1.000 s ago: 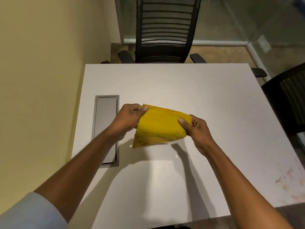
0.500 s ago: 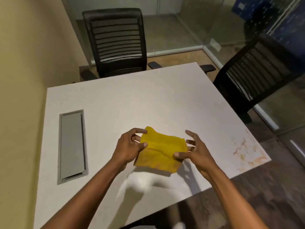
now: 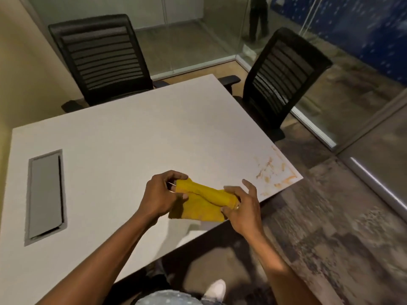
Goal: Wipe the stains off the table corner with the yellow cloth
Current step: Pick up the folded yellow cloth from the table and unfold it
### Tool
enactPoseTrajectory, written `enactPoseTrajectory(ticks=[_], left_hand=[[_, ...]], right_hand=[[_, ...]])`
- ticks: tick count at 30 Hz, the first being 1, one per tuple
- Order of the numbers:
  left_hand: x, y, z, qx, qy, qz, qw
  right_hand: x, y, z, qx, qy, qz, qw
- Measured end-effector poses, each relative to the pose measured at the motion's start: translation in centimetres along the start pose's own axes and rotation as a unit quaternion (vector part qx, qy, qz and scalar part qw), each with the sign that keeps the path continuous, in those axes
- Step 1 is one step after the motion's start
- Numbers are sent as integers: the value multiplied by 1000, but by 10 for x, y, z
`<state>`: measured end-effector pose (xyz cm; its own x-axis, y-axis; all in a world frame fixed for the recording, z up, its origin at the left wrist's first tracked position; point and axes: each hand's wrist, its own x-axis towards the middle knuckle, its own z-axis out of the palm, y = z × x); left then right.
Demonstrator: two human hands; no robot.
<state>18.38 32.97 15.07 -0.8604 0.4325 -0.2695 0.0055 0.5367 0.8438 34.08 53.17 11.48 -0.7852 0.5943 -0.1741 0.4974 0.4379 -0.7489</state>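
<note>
I have one view only, from the head-worn wide-angle camera, so no second view overlaps it. It looks forward and steeply down from above the near edge of the white table (image 3: 136,137), tilted toward the stained right corner (image 3: 275,170). The forearms enter from the bottom edge, close to the lens. Two black office chairs (image 3: 103,58) and a glass partition (image 3: 220,23) fill the far field, with wide-angle bending at the borders.

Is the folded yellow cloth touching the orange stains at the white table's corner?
Apart. The head view shows bare white table between the folded yellow cloth, held by both hands, and the orange stains.
</note>
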Motion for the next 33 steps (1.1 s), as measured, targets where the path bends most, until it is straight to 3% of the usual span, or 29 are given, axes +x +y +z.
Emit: enactPoseTrajectory(ticks=[9, 15, 19, 21, 27, 33], left_hand=[[-15, 17, 40, 171, 58, 196, 964], [13, 30, 42, 153, 22, 165, 974], [44, 41, 50, 32, -27, 69, 997], [59, 43, 55, 15, -33, 58, 998], [101, 35, 77, 86, -64, 115, 988], [142, 28, 115, 118, -102, 106, 982]], right_hand=[[4, 39, -44, 62, 52, -37, 996], [5, 40, -58, 64, 75, -66, 993], [14, 45, -58, 136, 88, 19, 987], [20, 47, -57, 161, 108, 51, 980], [37, 58, -38, 127, 147, 77, 978], [47, 84, -15, 59, 178, 120, 975]])
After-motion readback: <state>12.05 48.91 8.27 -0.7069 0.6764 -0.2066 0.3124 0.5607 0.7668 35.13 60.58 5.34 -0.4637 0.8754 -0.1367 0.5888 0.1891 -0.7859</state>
